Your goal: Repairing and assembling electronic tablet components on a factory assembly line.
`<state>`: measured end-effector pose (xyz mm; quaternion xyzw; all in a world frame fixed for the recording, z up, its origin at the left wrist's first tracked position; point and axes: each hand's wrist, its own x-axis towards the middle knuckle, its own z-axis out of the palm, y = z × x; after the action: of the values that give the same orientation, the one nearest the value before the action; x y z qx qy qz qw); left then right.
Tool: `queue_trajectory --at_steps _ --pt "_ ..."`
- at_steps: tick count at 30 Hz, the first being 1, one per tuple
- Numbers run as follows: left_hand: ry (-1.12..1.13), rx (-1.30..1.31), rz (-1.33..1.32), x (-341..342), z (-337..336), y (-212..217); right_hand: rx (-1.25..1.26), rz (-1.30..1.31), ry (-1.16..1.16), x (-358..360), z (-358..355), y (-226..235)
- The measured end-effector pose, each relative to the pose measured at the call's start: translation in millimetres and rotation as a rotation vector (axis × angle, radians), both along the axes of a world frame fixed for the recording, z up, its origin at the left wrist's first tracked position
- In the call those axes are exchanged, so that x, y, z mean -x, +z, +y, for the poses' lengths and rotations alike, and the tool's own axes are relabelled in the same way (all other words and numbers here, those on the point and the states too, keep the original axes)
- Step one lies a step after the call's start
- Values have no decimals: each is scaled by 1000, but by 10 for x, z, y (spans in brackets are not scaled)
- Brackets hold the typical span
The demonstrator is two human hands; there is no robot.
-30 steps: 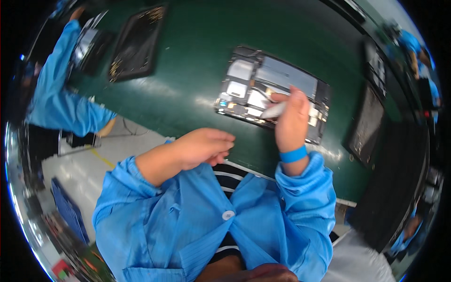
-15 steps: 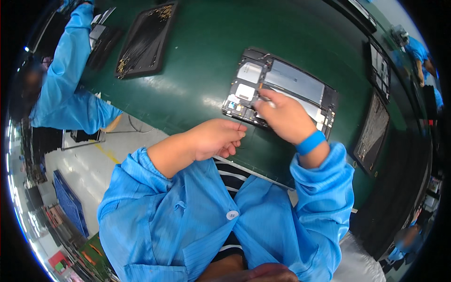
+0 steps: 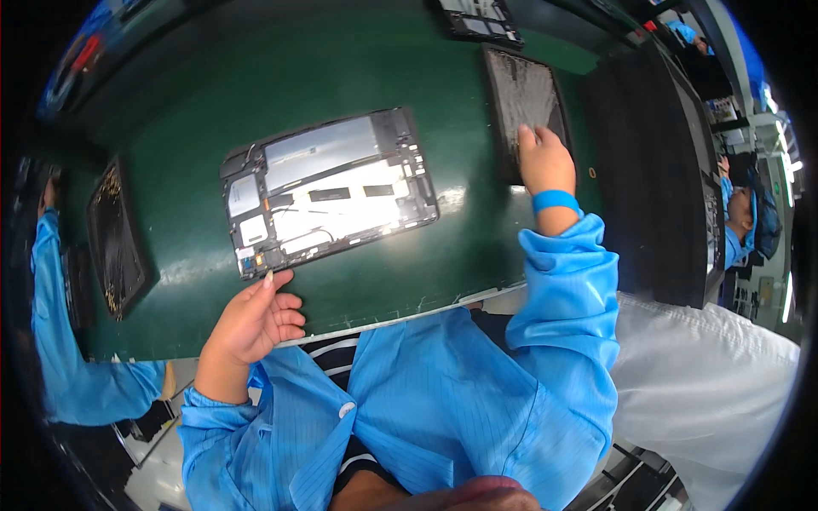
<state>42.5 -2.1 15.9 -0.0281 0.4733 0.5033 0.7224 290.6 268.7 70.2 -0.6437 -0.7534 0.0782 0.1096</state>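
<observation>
An opened tablet point(image 3: 332, 192) lies on the green table, its inside facing up, with battery panels, small boards and a silvery middle showing. Just below its near left corner is my left hand point(image 3: 256, 319), fingers loosely apart and nothing visible in them. Whether the fingertips touch the casing I cannot tell. Off to the right, my right hand point(image 3: 547, 162) reaches over a dark tray point(image 3: 503, 111) filled with thin grey wires point(image 3: 530, 89). Its fingers are bent and drawn together on the wires; what lies between the fingertips is hidden.
Another dark tray point(image 3: 115, 247) of thin wires stands at the left, near a co-worker's blue sleeve point(image 3: 102, 392). A second opened device point(image 3: 481, 19) lies at the far edge. Black stacked material point(image 3: 639, 170) rises on the right. A small ring point(image 3: 593, 173) lies beside the right tray.
My right hand has left the tablet and moved right to the wire tray. My left hand's fingers have spread; the thin wire seen at them no longer shows. The view has turned right.
</observation>
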Motion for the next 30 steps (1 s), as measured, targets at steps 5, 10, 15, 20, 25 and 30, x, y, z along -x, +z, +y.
queue_trajectory --at_steps 5,10,15,20,25,30 --pt "11 -47 -45 -1 -48 -13 21 -47 -82 -538 241 -528" --pt "-7 -81 -50 8 -20 -47 -7 195 -273 -497 203 -481" --pt "-70 -34 69 -42 -41 3 -69 335 -239 -660 -21 -340" --pt "-376 -321 786 -291 -126 147 88 715 -83 -229 -599 133" --pt "-479 -899 1380 -504 290 427 1086 914 436 92 -1297 -4" --pt "-370 -914 1409 -574 220 218 1547 836 258 293 -1395 -250"
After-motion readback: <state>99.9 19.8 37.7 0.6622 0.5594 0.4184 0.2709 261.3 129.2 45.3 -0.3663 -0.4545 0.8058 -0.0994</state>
